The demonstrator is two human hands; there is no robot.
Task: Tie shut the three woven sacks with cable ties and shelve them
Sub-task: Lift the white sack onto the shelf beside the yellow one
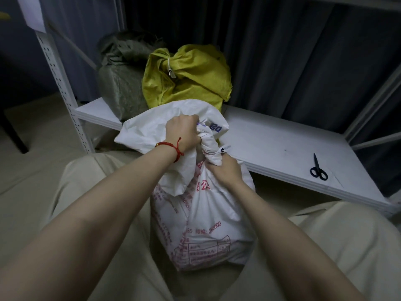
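Observation:
A white woven sack [204, 227] with red print stands on the floor between my knees, in front of the low white shelf [271, 144]. Its neck is bunched and a white cable tie [222, 150] circles it. My left hand [184, 131] grips the gathered neck above the tie. My right hand [225, 170] grips the neck just below the tie. On the shelf behind stand a yellow sack [191, 77], its neck bound with a white tie, and a grey-green sack [121, 83] to its left.
Dark-handled scissors [318, 168] lie on the shelf's right part. A perforated white upright [63, 92] stands at the shelf's left end, another frame post [373, 105] at the right. Dark curtains hang behind. My legs in beige trousers flank the sack.

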